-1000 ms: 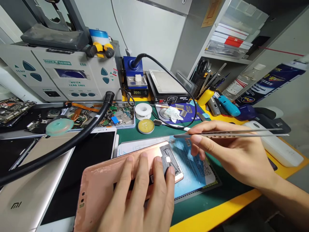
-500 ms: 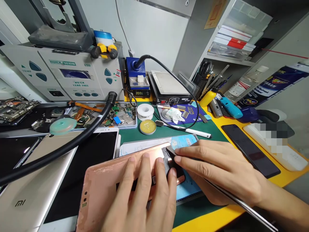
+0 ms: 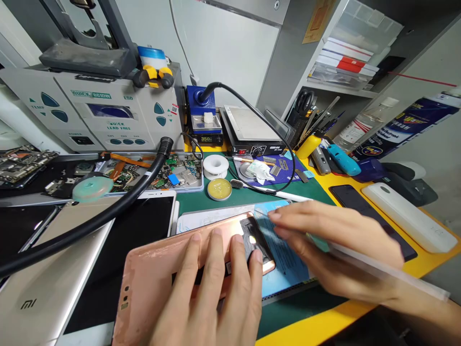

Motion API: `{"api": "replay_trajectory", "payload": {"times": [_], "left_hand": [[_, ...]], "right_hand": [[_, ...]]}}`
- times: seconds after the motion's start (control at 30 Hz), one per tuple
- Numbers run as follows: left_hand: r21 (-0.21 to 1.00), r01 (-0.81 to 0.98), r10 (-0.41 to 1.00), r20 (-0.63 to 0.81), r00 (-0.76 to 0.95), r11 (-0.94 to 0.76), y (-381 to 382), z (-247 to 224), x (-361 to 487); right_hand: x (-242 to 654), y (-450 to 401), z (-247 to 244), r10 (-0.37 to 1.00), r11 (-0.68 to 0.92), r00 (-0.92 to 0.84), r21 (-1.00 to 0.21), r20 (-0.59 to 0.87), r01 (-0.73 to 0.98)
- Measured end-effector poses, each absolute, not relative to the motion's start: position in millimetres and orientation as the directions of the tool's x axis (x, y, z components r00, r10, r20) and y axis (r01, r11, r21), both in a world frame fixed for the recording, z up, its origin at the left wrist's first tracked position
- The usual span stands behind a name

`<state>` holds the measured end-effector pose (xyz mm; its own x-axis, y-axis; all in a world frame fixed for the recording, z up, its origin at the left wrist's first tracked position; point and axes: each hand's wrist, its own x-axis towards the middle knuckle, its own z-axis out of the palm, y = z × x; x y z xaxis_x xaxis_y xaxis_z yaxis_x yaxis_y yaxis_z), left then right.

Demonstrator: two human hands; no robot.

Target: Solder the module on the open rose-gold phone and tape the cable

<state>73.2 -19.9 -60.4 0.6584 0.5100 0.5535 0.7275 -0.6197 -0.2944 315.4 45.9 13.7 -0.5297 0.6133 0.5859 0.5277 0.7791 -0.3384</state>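
My left hand lies on a rose-gold phone housing, fingers spread and pressed to its surface. The housing sits tilted over a blue and white sheet-like pad; its right end has a black, shiny recess. Between the fingertips of my right hand is a slim metal scraper, smeared by motion, its tip over the blue pad just right of the housing. It does not touch the housing. My left thumb is hidden.
A black hose crosses phones at left. A hot air station, soldering station and heating plate stand behind. A flux tin, solder spool and toothbrush lie nearer. A dark phone is at right.
My right hand has lifted the scraper off the black recess and moved it right and up, clear of the housing. My left hand and the housing have stayed in place.
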Motion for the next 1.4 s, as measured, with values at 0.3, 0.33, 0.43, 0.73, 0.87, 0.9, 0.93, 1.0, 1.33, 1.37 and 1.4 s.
{"api": "replay_trajectory", "payload": {"times": [0.3, 0.33, 0.43, 0.73, 0.87, 0.9, 0.93, 1.0, 1.33, 1.37, 1.4], "left_hand": [[-0.302, 0.706, 0.501, 0.533, 0.682, -0.640, -20.2, -59.0, 68.4], [-0.306, 0.706, 0.500, 0.533, 0.682, -0.638, -20.0, -59.8, 68.7], [-0.315, 0.702, 0.496, 0.528, 0.689, -0.639, -19.7, -59.6, 69.3], [-0.286, 0.749, 0.505, 0.591, 0.629, -0.598, -19.0, -64.3, 75.3], [-0.241, 0.793, 0.468, 0.697, 0.543, -0.560, -16.3, -71.6, 83.5], [-0.234, 0.793, 0.468, 0.700, 0.539, -0.562, -15.8, -72.2, 84.3], [-0.232, 0.791, 0.468, 0.699, 0.540, -0.567, -15.5, -72.5, 84.6], [-0.236, 0.785, 0.464, 0.696, 0.548, -0.573, -14.7, -72.6, 83.8], [-0.254, 0.755, 0.478, 0.643, 0.598, -0.604, -16.5, -69.0, 75.3], [-0.250, 0.747, 0.497, 0.612, 0.615, -0.616, -18.0, -67.4, 73.7], [-0.243, 0.739, 0.515, 0.583, 0.629, -0.628, -19.4, -65.9, 72.1]], "right_hand": [[292.2, 71.1, 26.5, 0.961, -0.192, -0.168, -0.966, -0.222, 0.175], [290.2, 71.9, 25.7, 0.961, -0.195, -0.162, -0.966, -0.223, 0.169], [288.2, 70.8, 23.5, 0.965, -0.193, -0.150, -0.969, -0.217, 0.156], [284.7, 66.9, 25.0, 0.968, -0.190, -0.118, -0.954, -0.221, 0.230], [284.9, 67.8, 22.7, 0.971, -0.194, -0.100, -0.959, -0.218, 0.209], [285.4, 68.2, 22.2, 0.971, -0.196, -0.097, -0.960, -0.218, 0.201], [285.9, 68.5, 21.7, 0.972, -0.195, -0.094, -0.961, -0.216, 0.194], [286.7, 69.2, 21.1, 0.972, -0.192, -0.098, -0.963, -0.213, 0.188], [286.9, 69.1, 23.1, 0.973, -0.183, -0.106, -0.965, -0.205, 0.187], [287.0, 69.1, 23.0, 0.975, -0.178, -0.102, -0.967, -0.198, 0.183], [287.2, 69.0, 22.8, 0.976, -0.173, -0.100, -0.969, -0.192, 0.177]]}}
